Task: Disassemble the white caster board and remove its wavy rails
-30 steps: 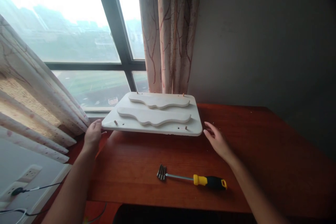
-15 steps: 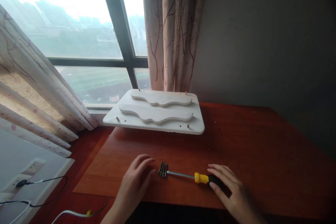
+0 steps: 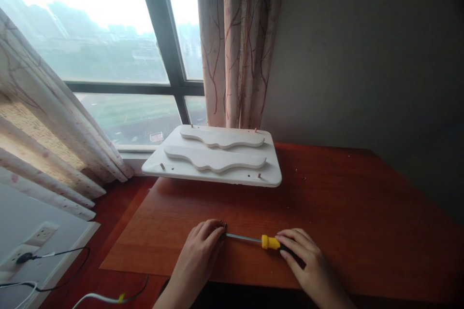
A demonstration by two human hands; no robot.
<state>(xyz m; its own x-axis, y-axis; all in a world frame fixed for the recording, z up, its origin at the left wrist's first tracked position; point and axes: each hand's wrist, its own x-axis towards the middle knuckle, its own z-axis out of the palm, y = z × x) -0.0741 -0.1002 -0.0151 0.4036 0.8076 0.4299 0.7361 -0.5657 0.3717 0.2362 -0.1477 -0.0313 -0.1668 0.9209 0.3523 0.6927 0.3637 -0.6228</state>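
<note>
My left hand (image 3: 201, 247) has its fingers closed over a small bunch of dark screws (image 3: 224, 225); only their ends show past the fingertips. My right hand (image 3: 305, 257) is wrapped round the black end of a yellow-and-black screwdriver (image 3: 270, 242) lying on the table. The screwdriver's metal shaft points left, its tip at my left fingertips and partly hidden. Beyond both hands is a white board (image 3: 213, 178) with two wavy white strips (image 3: 217, 160) lying on top and short wooden pegs (image 3: 259, 176) standing near its corners.
The reddish-brown table (image 3: 355, 222) reaches to the grey wall, with small pale crumbs on it. On the left are a window (image 3: 126, 111), curtains (image 3: 239, 58), and a wall socket (image 3: 42, 234) with a black plug (image 3: 24, 257) and cables near the floor.
My left hand has moved right and closed over the screws, now mostly covering them. The screwdriver and my right hand have shifted slightly left.
</note>
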